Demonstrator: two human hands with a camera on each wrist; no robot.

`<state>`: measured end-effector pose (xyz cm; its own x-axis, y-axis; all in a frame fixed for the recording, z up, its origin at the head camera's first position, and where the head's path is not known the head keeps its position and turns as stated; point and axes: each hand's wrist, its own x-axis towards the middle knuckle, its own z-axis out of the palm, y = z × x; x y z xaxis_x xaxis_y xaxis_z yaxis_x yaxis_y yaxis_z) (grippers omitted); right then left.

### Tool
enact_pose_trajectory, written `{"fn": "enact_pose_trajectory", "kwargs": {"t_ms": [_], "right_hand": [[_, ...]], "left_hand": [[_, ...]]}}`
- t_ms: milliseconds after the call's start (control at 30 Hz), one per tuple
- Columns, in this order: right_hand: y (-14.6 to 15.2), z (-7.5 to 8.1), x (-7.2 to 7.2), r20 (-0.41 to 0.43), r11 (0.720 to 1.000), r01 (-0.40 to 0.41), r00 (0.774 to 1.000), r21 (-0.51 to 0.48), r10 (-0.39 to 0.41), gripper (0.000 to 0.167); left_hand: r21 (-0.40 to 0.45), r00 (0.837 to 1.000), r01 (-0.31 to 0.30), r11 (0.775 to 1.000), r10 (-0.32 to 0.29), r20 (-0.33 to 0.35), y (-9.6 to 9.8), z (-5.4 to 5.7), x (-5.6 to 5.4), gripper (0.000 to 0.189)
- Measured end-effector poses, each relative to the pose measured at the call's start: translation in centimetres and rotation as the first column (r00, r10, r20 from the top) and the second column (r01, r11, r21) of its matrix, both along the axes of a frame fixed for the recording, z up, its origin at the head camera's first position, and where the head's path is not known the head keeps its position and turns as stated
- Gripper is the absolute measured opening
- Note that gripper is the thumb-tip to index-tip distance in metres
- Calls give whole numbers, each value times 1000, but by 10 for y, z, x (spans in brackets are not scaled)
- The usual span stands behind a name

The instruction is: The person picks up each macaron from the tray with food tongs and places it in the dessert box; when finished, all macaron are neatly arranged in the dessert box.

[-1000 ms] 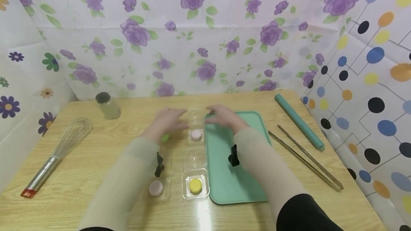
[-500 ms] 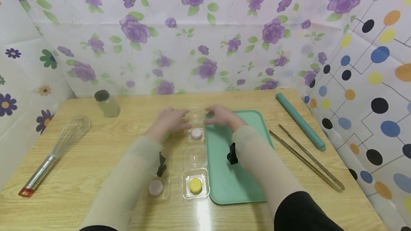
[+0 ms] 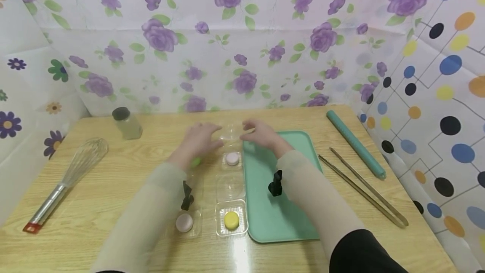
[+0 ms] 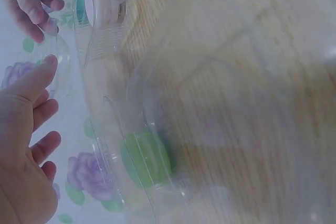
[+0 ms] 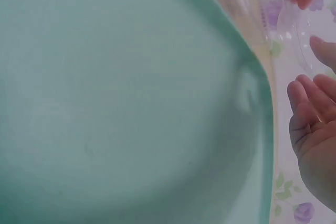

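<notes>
Both hands are at the far clear plastic lid (image 3: 232,132), raised above its container base, where a pale pink macaron (image 3: 232,159) sits. My left hand (image 3: 200,140) pinches the lid's left edge between thumb and fingers. On the opposite edge, my right hand (image 3: 262,135) does the same, above the corner of the green tray (image 3: 282,210). Beneath my left forearm a green macaron (image 4: 147,158) lies in another clear box. Nearer the front, a yellow macaron (image 3: 231,220) and a second pink macaron (image 3: 184,223) sit in opened boxes.
On the left lie a whisk (image 3: 72,180) and a jar with a dark lid (image 3: 127,124). Metal tongs (image 3: 361,186) and a teal rolling pin (image 3: 356,144) are right of the tray. A floral sheet (image 3: 242,45) hangs behind the wooden table (image 3: 125,205).
The far lid now stands a little higher and more upright between the hands. Both hands have shifted only slightly, with the fingers closer on the lid's edges. The other things have not moved.
</notes>
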<state>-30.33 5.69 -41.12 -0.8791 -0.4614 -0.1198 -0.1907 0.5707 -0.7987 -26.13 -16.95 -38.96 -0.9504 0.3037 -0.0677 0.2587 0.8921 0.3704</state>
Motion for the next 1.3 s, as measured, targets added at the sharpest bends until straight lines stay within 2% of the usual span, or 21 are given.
{"fn": "enact_pose_trajectory", "kwargs": {"t_ms": [200,367,500,633,833,1067,1300], "right_hand": [[-1,5,5,60,992,43,998,-119,-36,56],[0,5,8,123,976,87,990,-201,-63,54],[1,4,11,149,962,99,987,-254,-62,54],[2,6,14,154,957,91,987,-274,-50,54],[3,8,17,170,946,65,985,-317,-10,52],[5,9,19,166,938,22,985,-345,38,52],[12,9,19,172,939,7,983,-344,56,53]], "left_hand": [[24,998,-6,1000,8,-55,-3,0,1,58],[69,998,-9,998,13,-64,-4,0,5,56],[102,997,-13,995,21,-77,-5,1,6,63],[137,996,-16,990,28,-88,-5,1,6,79],[137,997,17,990,-7,-72,-5,-1,5,97],[134,997,17,991,-8,-74,-5,-2,7,99],[121,990,32,992,-15,-140,-4,-1,8,93]]}}
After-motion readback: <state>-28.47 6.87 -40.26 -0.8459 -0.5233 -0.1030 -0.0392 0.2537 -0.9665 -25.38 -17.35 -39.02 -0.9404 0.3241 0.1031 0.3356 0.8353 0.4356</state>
